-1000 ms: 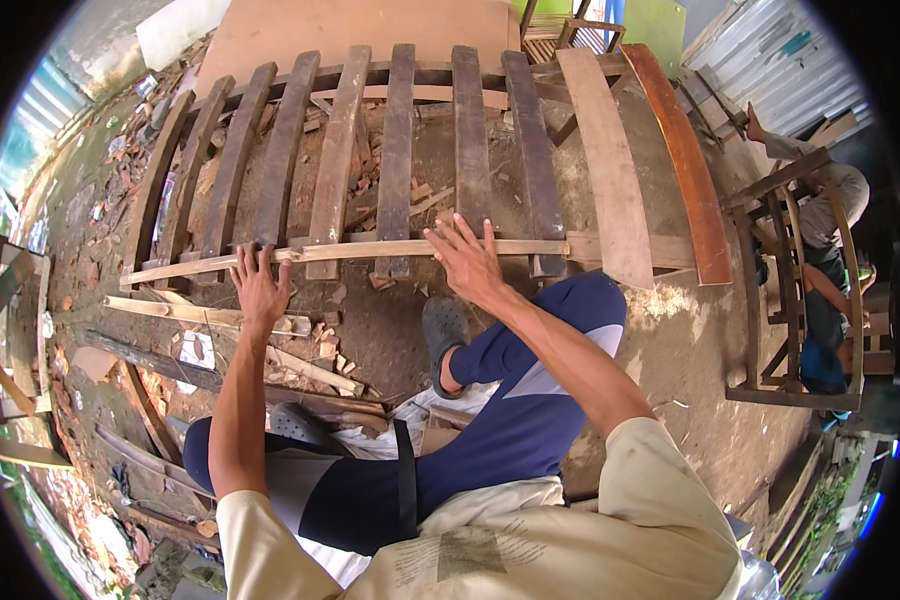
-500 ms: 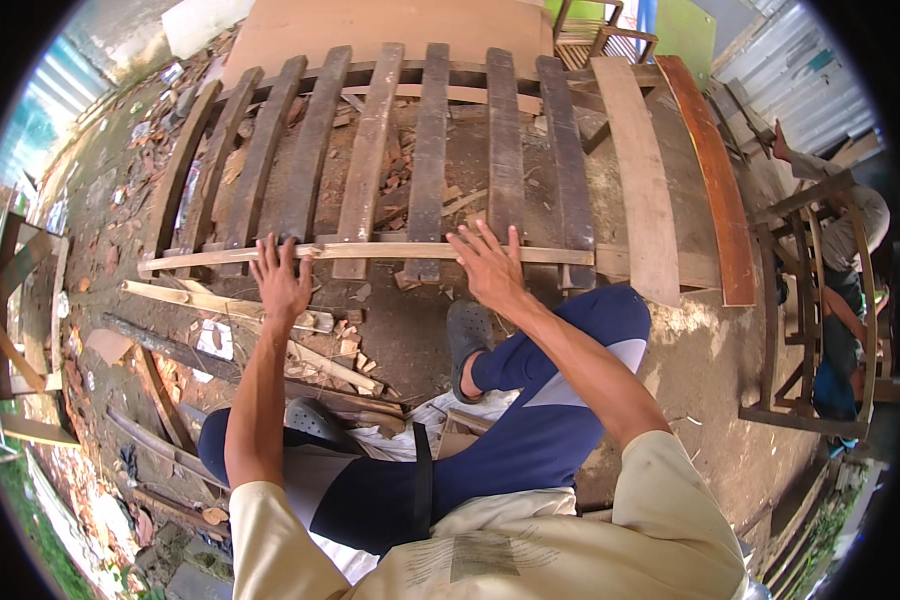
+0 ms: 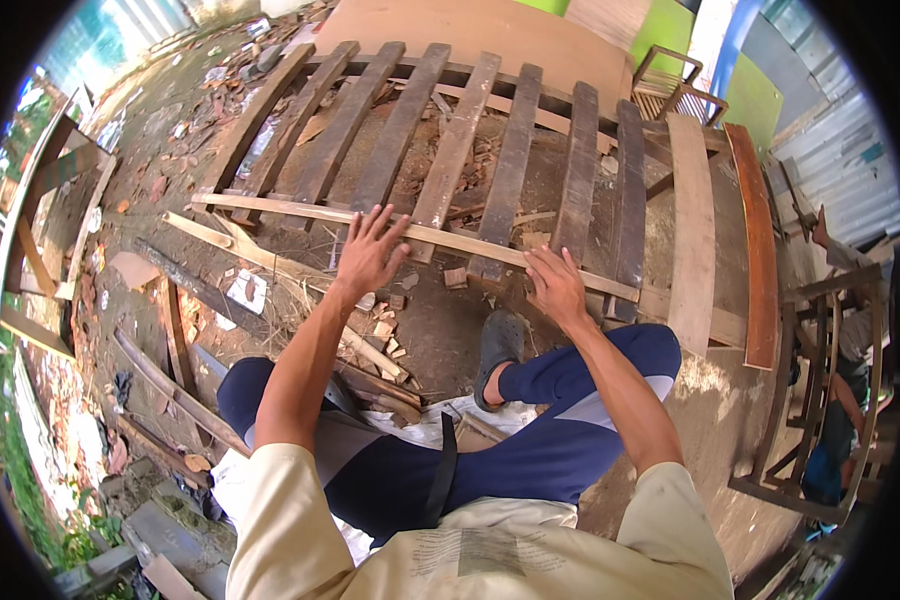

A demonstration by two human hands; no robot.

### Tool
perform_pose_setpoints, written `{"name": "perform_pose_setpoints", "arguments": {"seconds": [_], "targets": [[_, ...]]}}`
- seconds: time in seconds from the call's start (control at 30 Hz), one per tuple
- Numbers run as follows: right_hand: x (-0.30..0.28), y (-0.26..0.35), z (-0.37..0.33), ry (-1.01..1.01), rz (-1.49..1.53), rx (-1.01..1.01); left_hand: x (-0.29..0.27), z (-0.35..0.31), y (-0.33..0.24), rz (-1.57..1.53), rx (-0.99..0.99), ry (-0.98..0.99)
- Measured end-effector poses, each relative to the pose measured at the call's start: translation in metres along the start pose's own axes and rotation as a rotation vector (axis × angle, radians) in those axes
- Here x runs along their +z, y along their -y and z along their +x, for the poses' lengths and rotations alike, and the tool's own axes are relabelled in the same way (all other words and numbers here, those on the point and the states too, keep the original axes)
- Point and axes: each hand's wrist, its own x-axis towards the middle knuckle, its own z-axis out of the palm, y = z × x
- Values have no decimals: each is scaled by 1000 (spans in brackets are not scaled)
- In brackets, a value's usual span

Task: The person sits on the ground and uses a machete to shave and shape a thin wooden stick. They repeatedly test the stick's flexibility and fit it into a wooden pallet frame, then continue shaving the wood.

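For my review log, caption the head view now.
Left hand and right hand on a thin strip lying across wooden slats.

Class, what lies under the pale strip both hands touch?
Wooden slats cross under the pale strip; some ends show on its near side. Slat surfaces directly beneath it are covered and cannot be seen.

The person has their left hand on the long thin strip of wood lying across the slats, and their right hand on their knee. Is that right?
Not quite: the right hand isn't on the knee. The head view shows it on the same long thin strip of wood as the left hand.
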Motion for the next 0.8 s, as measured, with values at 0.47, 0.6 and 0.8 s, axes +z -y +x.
{"name": "perform_pose_setpoints", "arguments": {"seconds": [0.47, 0.6, 0.8], "targets": [[2, -3, -4, -51, -35, -126, 1, -5, -5, -31, 30, 2], [-1, -2, -4, -39, -32, -128, 3, -7, -5, -34, 31, -9], [0, -1, -8, -29, 20, -118, 3, -7, -7, 0, 19, 18]]}}
